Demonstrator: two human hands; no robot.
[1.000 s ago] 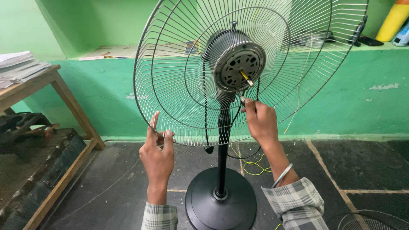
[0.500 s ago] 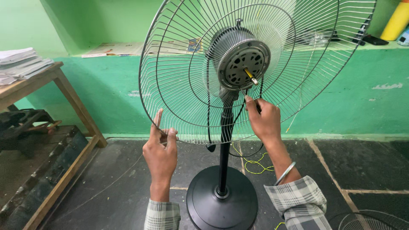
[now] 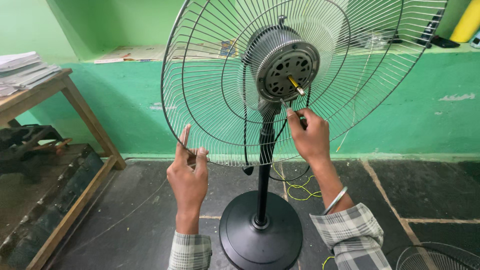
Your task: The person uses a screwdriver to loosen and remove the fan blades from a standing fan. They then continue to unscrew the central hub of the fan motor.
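Dark stone-slab floor [image 3: 425, 190] w/ pale joints; green wall [image 3: 125, 110] behind, ledge along top. Flat printed sheets [image 3: 130, 52] lie on ledge left; yellow cylinder [image 3: 467, 22] at ledge far right. Wooden table [image 3: 45, 95] at left edge, paper stack [image 3: 22, 70] on its top. Pedestal fan's wire guard [image 3: 210, 100] stands mid-floor on black round base [image 3: 260, 232]. Left hand [image 3: 189, 172] pinches guard's lower rim, thumb & fingers closed on wire. Right hand [image 3: 309, 135] curled shut, fingertips gripping a wire just below motor [image 3: 287, 67].
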